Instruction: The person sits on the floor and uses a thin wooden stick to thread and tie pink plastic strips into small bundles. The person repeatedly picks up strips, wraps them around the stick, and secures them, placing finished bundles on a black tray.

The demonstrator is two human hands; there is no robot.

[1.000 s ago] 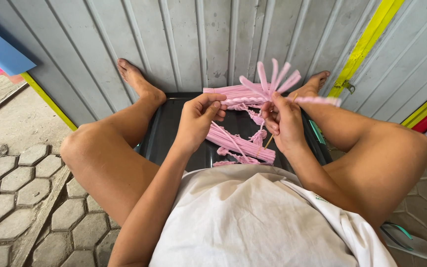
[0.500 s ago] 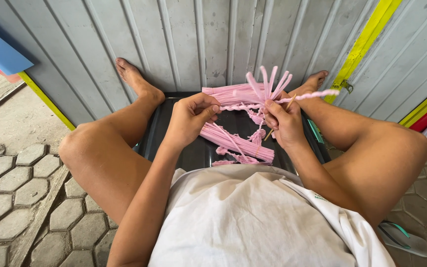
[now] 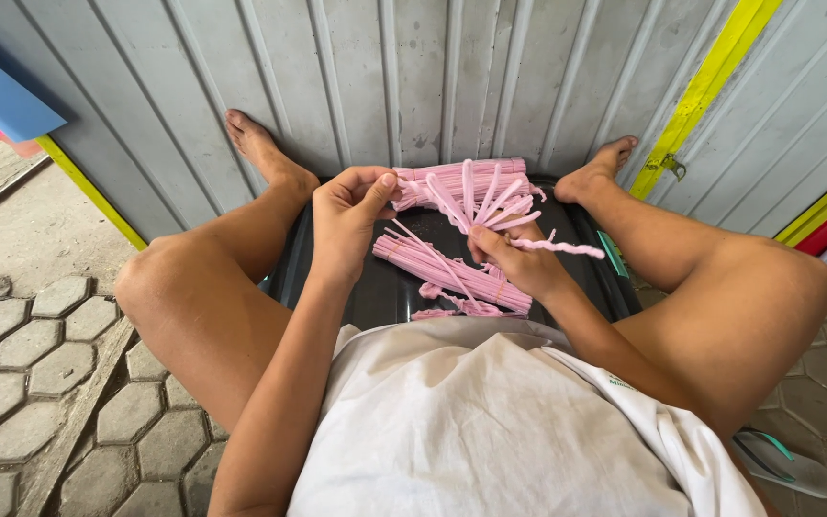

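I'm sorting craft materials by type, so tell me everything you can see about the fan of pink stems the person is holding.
The fan of pink stems is a cluster of thin, fuzzy pink sticks, like pipe cleaners, gathered at one end and splaying upward and outward. One stem sticks out sideways to the right. The right hand grips the gathered base; the left hand pinches a stem end at the fan's left edge. It is held above a black tray holding more pink stems.

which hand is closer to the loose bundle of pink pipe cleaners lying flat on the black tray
Right. The right hand hovers just over the bundle, holding a fanned bunch; the left hand is raised off its left end.
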